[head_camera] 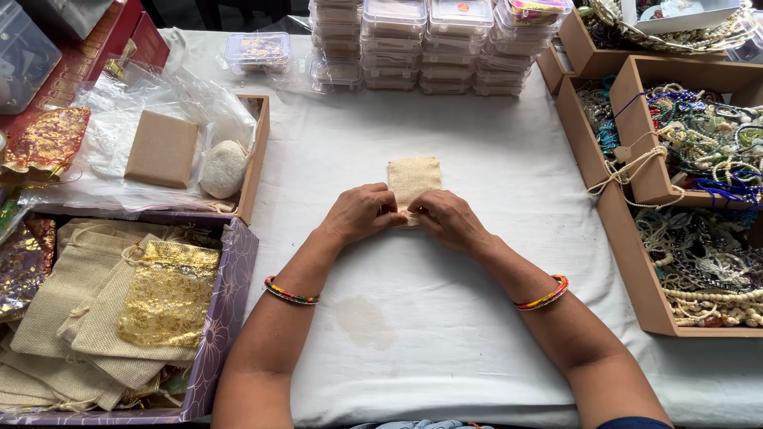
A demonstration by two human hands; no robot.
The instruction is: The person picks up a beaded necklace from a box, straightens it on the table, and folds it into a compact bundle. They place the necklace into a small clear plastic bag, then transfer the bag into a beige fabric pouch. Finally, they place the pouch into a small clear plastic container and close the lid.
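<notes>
Hands (362,213) (449,220) pinching burlap pouch (413,179), bead trays (675,143) right, pouch box (230,294) left

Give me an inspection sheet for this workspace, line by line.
Surface: white cloth with a faint stain.
Job's things: small burlap pouch, lying flat.
Clutter: purple box of pouches, stacked clear plastic boxes, wooden trays of bead necklaces, a grey stone.
Grippers: left hand and right hand both pinch the pouch's near end.
Cables: nothing seen.
Surroundings: red boxes at the far left.
</notes>
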